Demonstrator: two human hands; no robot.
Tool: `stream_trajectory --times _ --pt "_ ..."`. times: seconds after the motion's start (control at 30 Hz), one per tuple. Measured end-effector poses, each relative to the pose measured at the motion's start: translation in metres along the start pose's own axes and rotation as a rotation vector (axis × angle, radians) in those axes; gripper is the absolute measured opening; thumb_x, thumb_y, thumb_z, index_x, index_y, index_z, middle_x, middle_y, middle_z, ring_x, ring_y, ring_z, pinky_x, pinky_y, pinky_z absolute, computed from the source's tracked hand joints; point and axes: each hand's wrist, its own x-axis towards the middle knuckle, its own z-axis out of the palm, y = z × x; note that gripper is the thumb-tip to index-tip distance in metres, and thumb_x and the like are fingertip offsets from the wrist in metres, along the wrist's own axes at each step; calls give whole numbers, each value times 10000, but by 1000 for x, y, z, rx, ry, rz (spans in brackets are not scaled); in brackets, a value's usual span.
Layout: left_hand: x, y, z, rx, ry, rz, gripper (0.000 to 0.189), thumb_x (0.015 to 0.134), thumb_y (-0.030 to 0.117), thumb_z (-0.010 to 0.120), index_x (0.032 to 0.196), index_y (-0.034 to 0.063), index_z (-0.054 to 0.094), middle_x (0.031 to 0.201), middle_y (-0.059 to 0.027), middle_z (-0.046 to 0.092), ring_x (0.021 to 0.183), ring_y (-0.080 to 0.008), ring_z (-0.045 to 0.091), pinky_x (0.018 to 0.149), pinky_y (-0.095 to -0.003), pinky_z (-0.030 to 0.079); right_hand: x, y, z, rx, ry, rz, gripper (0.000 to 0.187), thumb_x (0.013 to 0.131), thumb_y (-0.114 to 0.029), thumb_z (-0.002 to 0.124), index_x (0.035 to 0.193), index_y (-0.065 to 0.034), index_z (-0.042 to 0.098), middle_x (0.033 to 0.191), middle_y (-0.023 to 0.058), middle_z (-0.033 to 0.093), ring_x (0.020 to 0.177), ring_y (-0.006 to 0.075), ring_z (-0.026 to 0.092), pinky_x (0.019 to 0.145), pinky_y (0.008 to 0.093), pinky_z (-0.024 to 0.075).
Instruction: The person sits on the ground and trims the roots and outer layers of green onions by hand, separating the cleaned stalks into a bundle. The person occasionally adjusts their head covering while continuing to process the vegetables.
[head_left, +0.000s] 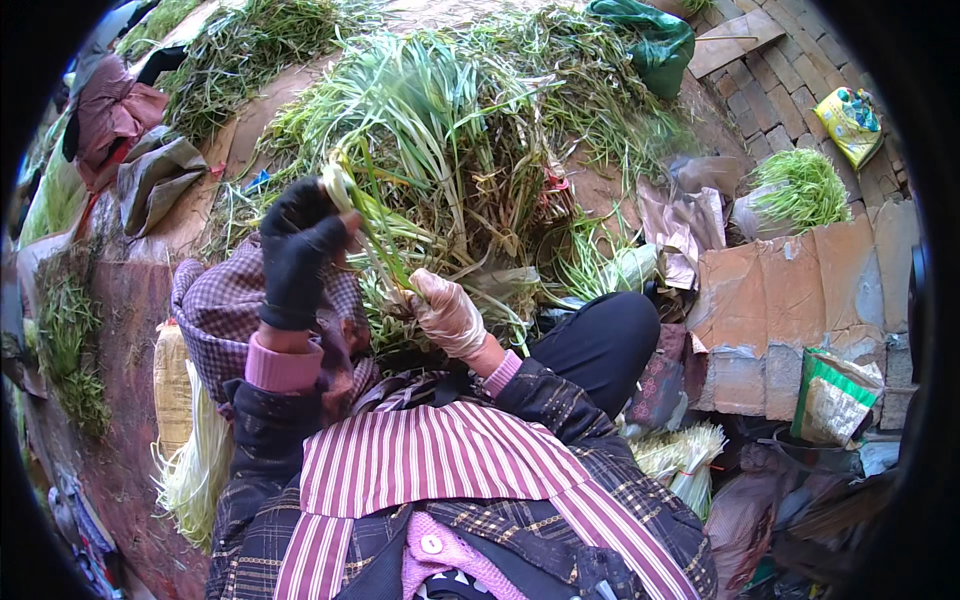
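Observation:
My left hand (304, 244), in a black glove with bare fingertips, grips the upper part of a small bunch of green and pale allium stalks (381, 251). My right hand (450, 311), wearing a thin translucent glove, closes on the lower, root end of the same bunch. The stalks run slantwise between both hands, above my lap. Just beyond lies a large heap of long-leaved green stalks (427, 112), with brownish, withered stems (510, 180) at its right side. My fingers partly hide the bunch's ends.
Checked cloth (217, 322) covers my left knee. Pale stalk bundles (191, 465) lie at far left, others (679, 457) at right. A plastic-wrapped green bundle (799, 187) stands by flattened cardboard (780, 292). A green bag (656, 45) and a yellow bag (851, 127) lie farther off.

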Motion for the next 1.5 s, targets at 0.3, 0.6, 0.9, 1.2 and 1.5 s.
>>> stream_trajectory --times 0.3,0.6,0.9,1.2,1.5 --pt "62 121 -14 57 -67 488 240 859 106 618 1069 -12 621 839 -108 685 560 -80 551 490 -181 417 -33 31 29 -481 -544 294 155 822 -141 534 925 -59 617 893 180 661 791 362 648 682 424 525" --pt "16 15 -20 -9 91 146 127 841 94 648 932 16 609 782 -93 664 584 -109 569 518 -207 429 27 -29 -60 450 -1 149 458 872 -106 666 1282 -25 477 1097 21 535 916 115 487 868 248 442" --pt "-2 -42 -15 -125 105 -296 363 971 347 475 1093 20 577 955 -113 665 788 -196 642 704 -311 523 14 -30 -17 760 -102 429 417 969 -409 496 826 -40 630 755 1 621 607 51 526 583 200 438" --pt "6 -35 -72 -812 -96 48 263 1019 318 375 887 113 475 571 10 411 384 -70 296 343 -234 274 52 29 2 -484 -236 132 204 842 -221 627 969 -61 630 889 148 640 824 287 643 715 366 517" --pt "-6 -27 -55 -624 196 -53 189 952 295 527 881 121 499 591 -5 487 385 -88 354 340 -224 313 64 4 -46 -224 -77 -13 166 738 -116 707 888 -58 665 824 108 645 766 264 619 724 351 488"
